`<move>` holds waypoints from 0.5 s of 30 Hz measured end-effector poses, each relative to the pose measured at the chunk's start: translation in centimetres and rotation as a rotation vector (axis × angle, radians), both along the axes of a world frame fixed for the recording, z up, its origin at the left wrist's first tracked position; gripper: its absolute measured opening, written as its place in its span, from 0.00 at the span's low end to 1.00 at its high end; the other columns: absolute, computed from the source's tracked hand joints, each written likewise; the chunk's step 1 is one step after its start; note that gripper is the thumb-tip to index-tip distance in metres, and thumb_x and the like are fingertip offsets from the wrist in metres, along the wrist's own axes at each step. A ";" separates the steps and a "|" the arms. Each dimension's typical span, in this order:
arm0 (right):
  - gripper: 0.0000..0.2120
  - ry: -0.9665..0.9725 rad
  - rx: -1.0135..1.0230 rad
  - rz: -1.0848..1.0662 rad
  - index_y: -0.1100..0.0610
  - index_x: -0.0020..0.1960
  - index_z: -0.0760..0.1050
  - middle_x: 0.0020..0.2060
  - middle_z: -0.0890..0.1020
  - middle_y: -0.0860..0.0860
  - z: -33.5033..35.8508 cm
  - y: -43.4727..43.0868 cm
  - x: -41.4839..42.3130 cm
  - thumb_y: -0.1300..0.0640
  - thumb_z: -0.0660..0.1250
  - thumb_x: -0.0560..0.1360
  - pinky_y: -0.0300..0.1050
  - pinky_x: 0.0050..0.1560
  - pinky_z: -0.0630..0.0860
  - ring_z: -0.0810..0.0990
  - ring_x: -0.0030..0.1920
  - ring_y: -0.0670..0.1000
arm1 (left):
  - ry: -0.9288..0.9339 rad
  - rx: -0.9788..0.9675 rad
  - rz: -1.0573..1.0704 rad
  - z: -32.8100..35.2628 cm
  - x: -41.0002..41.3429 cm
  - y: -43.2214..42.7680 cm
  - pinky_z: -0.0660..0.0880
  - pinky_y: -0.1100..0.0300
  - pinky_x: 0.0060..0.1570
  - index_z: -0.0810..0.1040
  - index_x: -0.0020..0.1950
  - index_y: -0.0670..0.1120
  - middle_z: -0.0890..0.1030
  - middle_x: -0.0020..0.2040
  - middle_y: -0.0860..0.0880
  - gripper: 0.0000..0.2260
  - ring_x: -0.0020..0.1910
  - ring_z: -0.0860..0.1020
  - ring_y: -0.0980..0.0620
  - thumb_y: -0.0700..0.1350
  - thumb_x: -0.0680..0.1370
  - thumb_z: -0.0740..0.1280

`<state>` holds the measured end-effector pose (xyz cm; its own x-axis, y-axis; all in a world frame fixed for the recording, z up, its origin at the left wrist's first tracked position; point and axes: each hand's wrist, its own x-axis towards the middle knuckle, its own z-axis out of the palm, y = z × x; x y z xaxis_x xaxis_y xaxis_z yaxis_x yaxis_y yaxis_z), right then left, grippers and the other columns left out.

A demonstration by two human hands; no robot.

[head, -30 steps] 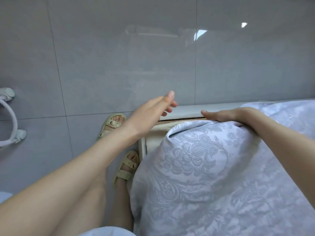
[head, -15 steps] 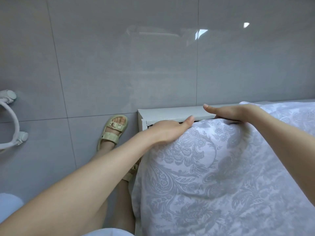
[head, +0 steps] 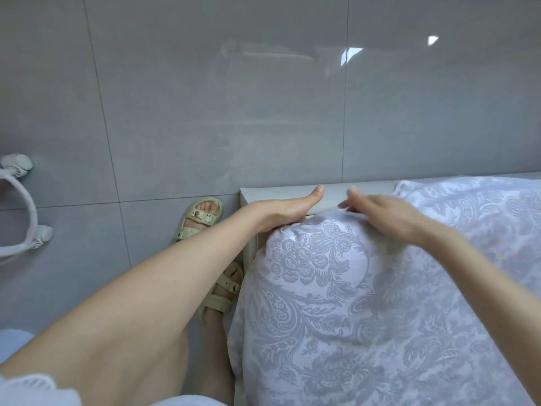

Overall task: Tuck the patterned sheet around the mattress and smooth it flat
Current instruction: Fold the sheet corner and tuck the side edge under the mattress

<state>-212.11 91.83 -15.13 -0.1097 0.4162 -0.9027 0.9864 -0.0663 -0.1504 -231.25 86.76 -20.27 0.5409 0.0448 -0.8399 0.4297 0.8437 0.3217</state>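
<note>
Grey tiled floor (head: pixel 175 112) fills most of the view. The sheet (head: pixel 366 303), white with a grey paisley print, lies over the corner of the mattress, which is hidden beneath it, and bulges in a rounded hump there instead of lying flat. A white frame (head: pixel 272 196) runs along the far edge and down the near side of that corner.

The left hand (head: pixel 288 212) is wedged between corner and frame, thumb out along the rail; its fingers go down out of sight, so I cannot tell whether they grasp cloth or only push it. The right hand (head: pixel 386 213) is blurred, fingers spread and loose on top of the hump, holding nothing. Sandals (head: pixel 202 222) stand beside the frame.

The cloth looks thin, light and limp. It should fold easily but will likely slide back unless pinned. Taking it at the loose hem below the corner seems best.
</note>
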 end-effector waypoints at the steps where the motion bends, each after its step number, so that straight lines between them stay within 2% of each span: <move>1: 0.34 -0.052 0.031 0.158 0.47 0.56 0.78 0.55 0.81 0.49 -0.6 -1.1 -0.5 0.30 0.41 0.74 0.50 0.61 0.69 0.76 0.59 0.53 | 0.021 0.014 0.009 -0.1 -0.1 0.2 0.73 0.59 0.38 0.78 0.43 0.42 0.80 0.40 0.46 0.40 0.37 0.78 0.52 0.71 0.74 0.38; 3: 0.32 -0.107 0.157 0.303 0.50 0.54 0.79 0.52 0.82 0.51 -2.4 -2.1 -1.6 0.34 0.41 0.77 0.48 0.52 0.69 0.77 0.57 0.56 | 0.088 0.039 0.047 -1.0 -0.6 0.1 0.74 0.59 0.43 0.80 0.49 0.40 0.82 0.45 0.44 0.43 0.42 0.80 0.49 0.71 0.74 0.38; 5: 0.32 -0.103 0.304 0.325 0.54 0.45 0.80 0.41 0.82 0.53 -4.0 -2.1 -2.1 0.36 0.43 0.78 0.47 0.43 0.66 0.78 0.51 0.57 | 0.118 0.039 0.091 -1.9 -1.1 -0.3 0.74 0.57 0.49 0.80 0.55 0.38 0.82 0.52 0.42 0.44 0.49 0.81 0.46 0.70 0.75 0.38; 7: 0.31 -0.103 0.430 0.319 0.58 0.33 0.74 0.30 0.76 0.53 -5.1 -2.3 -2.1 0.38 0.46 0.80 0.47 0.37 0.63 0.78 0.44 0.59 | 0.105 0.071 0.134 -2.4 -1.5 -1.0 0.74 0.58 0.42 0.80 0.56 0.38 0.82 0.52 0.42 0.42 0.46 0.80 0.48 0.68 0.76 0.39; 8: 0.30 -0.103 0.487 0.315 0.58 0.30 0.70 0.28 0.73 0.53 -5.4 -2.5 -2.0 0.40 0.48 0.80 0.46 0.36 0.61 0.77 0.42 0.59 | 0.121 0.112 0.179 -2.4 -1.6 -1.2 0.73 0.60 0.39 0.80 0.56 0.38 0.82 0.51 0.42 0.41 0.43 0.80 0.49 0.67 0.77 0.39; 10: 0.30 -0.103 0.589 0.343 0.58 0.28 0.70 0.27 0.74 0.56 -5.7 -2.9 -1.9 0.42 0.49 0.81 0.46 0.34 0.59 0.77 0.39 0.60 | 0.211 0.195 0.368 -2.4 -2.2 -1.5 0.72 0.60 0.37 0.78 0.54 0.37 0.81 0.47 0.41 0.36 0.40 0.78 0.49 0.65 0.79 0.43; 12: 0.32 -0.105 0.651 0.366 0.60 0.31 0.75 0.30 0.79 0.58 -6.0 -2.9 -1.8 0.41 0.48 0.80 0.45 0.33 0.59 0.78 0.38 0.61 | 0.281 0.197 0.587 -2.1 -3.9 -2.0 0.74 0.62 0.34 0.75 0.52 0.37 0.78 0.43 0.41 0.30 0.36 0.76 0.48 0.62 0.80 0.47; 15: 0.33 -0.093 0.718 0.377 0.60 0.29 0.74 0.27 0.77 0.57 -6.4 -2.9 -1.7 0.40 0.44 0.78 0.45 0.34 0.60 0.77 0.35 0.61 | 0.304 0.210 0.566 -1.1 -6.0 -4.3 0.77 0.60 0.39 0.75 0.52 0.39 0.79 0.40 0.43 0.27 0.37 0.79 0.49 0.59 0.81 0.48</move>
